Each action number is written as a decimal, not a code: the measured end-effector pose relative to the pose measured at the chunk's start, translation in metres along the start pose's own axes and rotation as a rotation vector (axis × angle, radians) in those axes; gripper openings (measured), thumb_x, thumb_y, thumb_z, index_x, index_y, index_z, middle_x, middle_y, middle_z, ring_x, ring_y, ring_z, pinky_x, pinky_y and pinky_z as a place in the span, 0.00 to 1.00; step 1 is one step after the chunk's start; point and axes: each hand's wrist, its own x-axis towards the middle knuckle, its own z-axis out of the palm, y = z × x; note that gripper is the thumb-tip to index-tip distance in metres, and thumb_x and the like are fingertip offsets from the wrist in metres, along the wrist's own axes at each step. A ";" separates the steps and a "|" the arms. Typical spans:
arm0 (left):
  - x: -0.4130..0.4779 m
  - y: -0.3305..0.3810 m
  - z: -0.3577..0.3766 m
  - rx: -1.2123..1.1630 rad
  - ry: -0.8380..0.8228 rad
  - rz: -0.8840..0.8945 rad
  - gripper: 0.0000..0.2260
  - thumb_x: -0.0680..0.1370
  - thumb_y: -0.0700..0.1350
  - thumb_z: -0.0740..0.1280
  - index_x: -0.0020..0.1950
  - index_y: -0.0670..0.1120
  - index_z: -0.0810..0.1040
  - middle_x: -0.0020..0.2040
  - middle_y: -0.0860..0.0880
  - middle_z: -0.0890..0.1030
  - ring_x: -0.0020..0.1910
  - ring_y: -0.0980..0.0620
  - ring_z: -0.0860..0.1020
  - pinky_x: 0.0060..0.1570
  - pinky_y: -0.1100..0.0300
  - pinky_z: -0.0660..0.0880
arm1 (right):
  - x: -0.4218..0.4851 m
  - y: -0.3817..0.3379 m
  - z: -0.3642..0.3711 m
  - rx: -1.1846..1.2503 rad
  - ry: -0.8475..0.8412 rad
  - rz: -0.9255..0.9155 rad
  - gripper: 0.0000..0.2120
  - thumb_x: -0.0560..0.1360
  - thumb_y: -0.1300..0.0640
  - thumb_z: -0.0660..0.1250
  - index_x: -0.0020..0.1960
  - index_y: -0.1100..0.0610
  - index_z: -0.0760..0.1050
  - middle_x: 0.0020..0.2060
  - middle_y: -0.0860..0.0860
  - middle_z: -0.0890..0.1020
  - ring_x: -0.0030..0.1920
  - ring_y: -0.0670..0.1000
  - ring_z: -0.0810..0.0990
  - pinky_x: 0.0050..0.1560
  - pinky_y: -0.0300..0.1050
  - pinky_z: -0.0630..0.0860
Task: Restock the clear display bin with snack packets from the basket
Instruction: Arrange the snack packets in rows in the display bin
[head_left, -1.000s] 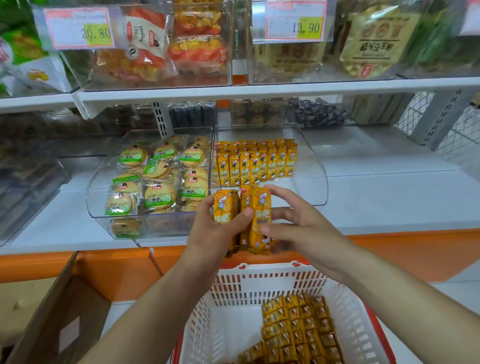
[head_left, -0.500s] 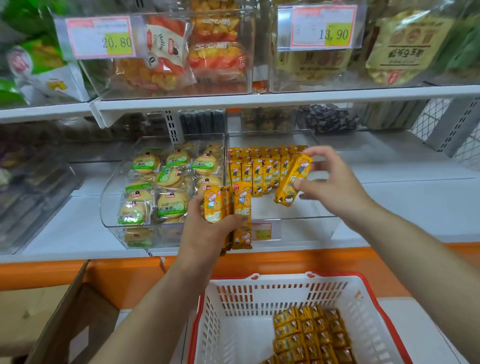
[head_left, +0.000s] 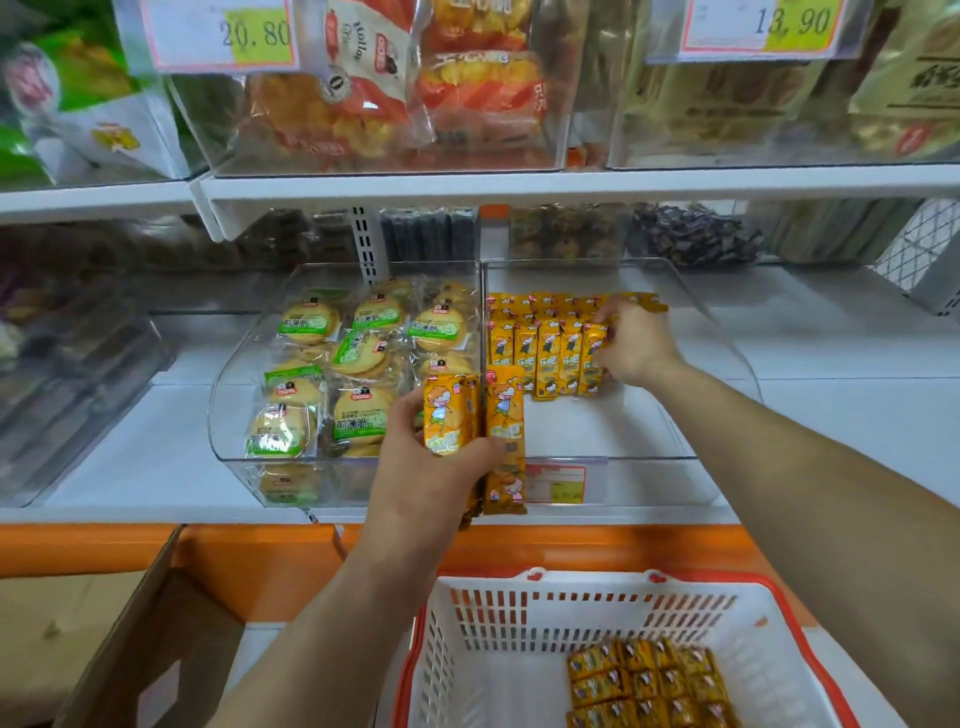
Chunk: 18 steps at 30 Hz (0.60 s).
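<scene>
My left hand (head_left: 426, 478) grips a few yellow snack packets (head_left: 475, 415) upright in front of the clear display bin (head_left: 644, 457). Inside the bin, my right hand (head_left: 631, 345) reaches to the right end of the rows of yellow packets (head_left: 540, 345) and holds one packet (head_left: 647, 302) against the back row. Below, the white basket with a red rim (head_left: 498, 660) holds several more yellow packets (head_left: 649, 680) in its right part.
A second clear bin (head_left: 228, 415) to the left holds green-labelled round biscuits. An open cardboard box (head_left: 130, 639) stands at lower left. The upper shelf (head_left: 519, 184) carries bins with price tags. The bin's front floor shows bare.
My right hand took one packet from the left hand's bunch and carried it up and back into the bin's right end. The left hand stayed put with the other packets.
</scene>
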 end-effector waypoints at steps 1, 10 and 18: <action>0.000 0.000 0.000 0.005 0.002 0.001 0.32 0.72 0.41 0.78 0.69 0.59 0.67 0.43 0.52 0.87 0.42 0.46 0.87 0.42 0.49 0.84 | 0.002 0.000 0.002 -0.009 0.013 0.001 0.20 0.69 0.69 0.71 0.59 0.55 0.76 0.51 0.57 0.82 0.52 0.60 0.80 0.50 0.51 0.80; -0.004 0.000 0.002 -0.050 -0.028 -0.033 0.31 0.72 0.40 0.78 0.68 0.60 0.67 0.42 0.53 0.87 0.41 0.45 0.87 0.38 0.52 0.84 | -0.012 0.001 -0.009 0.137 0.043 0.069 0.16 0.68 0.61 0.75 0.53 0.58 0.73 0.42 0.53 0.79 0.45 0.55 0.76 0.42 0.44 0.70; -0.025 0.003 0.018 -0.055 -0.109 -0.034 0.28 0.72 0.39 0.78 0.66 0.56 0.71 0.48 0.46 0.88 0.44 0.41 0.87 0.48 0.40 0.84 | -0.158 -0.025 -0.077 0.785 -0.177 0.063 0.09 0.76 0.61 0.71 0.55 0.53 0.78 0.47 0.55 0.84 0.41 0.56 0.87 0.39 0.46 0.83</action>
